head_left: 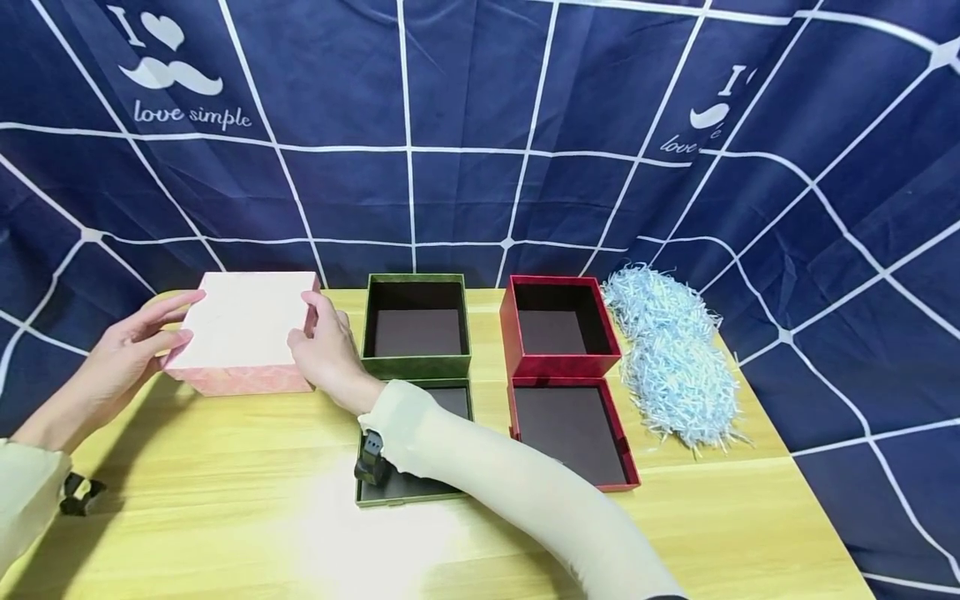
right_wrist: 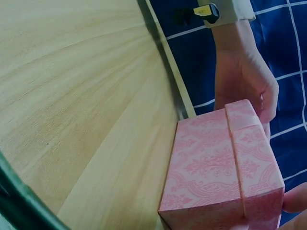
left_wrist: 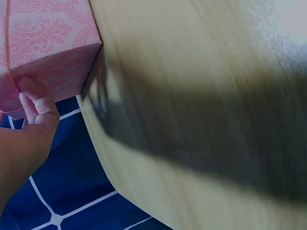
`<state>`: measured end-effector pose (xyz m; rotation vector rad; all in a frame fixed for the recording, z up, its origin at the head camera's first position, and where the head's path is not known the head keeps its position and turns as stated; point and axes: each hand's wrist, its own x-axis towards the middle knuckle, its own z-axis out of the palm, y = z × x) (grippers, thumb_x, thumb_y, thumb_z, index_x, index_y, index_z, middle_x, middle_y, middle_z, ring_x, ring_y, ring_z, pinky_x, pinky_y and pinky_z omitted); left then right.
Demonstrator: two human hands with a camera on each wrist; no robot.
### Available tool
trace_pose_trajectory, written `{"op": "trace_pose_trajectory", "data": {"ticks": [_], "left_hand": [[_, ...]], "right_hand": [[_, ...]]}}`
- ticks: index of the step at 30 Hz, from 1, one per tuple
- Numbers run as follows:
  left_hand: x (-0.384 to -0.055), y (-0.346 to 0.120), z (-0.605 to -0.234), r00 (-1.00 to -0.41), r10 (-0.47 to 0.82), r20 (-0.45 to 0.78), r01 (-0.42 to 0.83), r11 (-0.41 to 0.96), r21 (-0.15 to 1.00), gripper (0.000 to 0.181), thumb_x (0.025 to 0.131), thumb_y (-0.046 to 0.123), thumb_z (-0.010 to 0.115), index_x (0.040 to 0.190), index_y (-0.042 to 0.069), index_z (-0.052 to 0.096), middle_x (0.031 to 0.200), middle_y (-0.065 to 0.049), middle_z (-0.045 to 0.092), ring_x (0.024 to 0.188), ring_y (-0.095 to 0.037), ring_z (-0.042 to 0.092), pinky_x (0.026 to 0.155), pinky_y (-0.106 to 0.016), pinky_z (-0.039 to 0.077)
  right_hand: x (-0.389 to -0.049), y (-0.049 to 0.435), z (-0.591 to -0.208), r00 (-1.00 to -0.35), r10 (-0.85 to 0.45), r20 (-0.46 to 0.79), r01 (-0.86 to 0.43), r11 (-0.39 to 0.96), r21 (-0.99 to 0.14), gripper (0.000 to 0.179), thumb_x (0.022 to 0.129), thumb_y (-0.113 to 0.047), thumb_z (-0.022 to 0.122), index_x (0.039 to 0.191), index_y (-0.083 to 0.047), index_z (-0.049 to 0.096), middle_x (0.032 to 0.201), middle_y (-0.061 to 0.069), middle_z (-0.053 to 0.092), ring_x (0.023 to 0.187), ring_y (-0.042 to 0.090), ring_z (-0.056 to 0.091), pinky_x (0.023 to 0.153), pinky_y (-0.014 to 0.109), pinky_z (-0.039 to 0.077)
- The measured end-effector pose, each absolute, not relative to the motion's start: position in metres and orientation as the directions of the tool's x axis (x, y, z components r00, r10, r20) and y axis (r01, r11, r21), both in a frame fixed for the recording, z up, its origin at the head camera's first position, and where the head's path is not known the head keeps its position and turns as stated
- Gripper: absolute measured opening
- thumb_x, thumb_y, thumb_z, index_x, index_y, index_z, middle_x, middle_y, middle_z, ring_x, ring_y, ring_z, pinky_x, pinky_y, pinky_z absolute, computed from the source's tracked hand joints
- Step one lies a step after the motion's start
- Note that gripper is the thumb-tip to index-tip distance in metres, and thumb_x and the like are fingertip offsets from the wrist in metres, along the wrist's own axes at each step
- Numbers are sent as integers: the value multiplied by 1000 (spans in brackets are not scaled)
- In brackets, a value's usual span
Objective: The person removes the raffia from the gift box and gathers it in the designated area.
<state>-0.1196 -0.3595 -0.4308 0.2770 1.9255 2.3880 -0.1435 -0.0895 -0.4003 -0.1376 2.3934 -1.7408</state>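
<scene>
A pink patterned gift box [head_left: 251, 382] with its lid [head_left: 243, 321] on stands at the back left of the table. My left hand [head_left: 131, 350] holds the lid's left side, thumb toward the front and fingers farther back. At the opposite side my right hand [head_left: 330, 350] grips the lid near its right edge. In the left wrist view, the thumb of the left hand [left_wrist: 36, 120] lies at the lid's lower edge. The right wrist view shows the line between lid and base [right_wrist: 199, 167]; only fingertips of the right hand appear there.
A green open box [head_left: 416, 367] stands right of the pink one, its lid [head_left: 408, 500] lying in front, partly behind my right sleeve. Farther right are a red open box [head_left: 562, 365] and its lid [head_left: 577, 425]. Light blue shredded paper [head_left: 678, 367] lies at the table's right edge.
</scene>
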Motion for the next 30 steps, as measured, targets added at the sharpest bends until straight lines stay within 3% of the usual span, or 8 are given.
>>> {"op": "trace_pose_trajectory", "data": {"ticks": [7, 30], "left_hand": [[-121, -358, -428, -985, 150, 89, 53, -227, 972, 58, 108, -18, 45, 151, 14, 67, 129, 5, 66, 101, -9, 55, 72, -15, 47], [-122, -358, -416, -983, 151, 103, 58, -277, 959, 60, 106, -21, 44, 151, 12, 67, 128, 1, 71, 101, -10, 66, 74, -18, 56]], "right_hand": [[-145, -91, -401, -982, -155, -105, 55, 297, -953, 55, 102, -8, 70, 154, -24, 60, 121, -6, 57, 105, 7, 59, 93, 25, 47], [-146, -92, -398, -985, -152, -85, 49, 226, -973, 54, 102, -9, 71, 152, -27, 62, 125, -9, 58, 106, 4, 57, 93, 26, 48]]}}
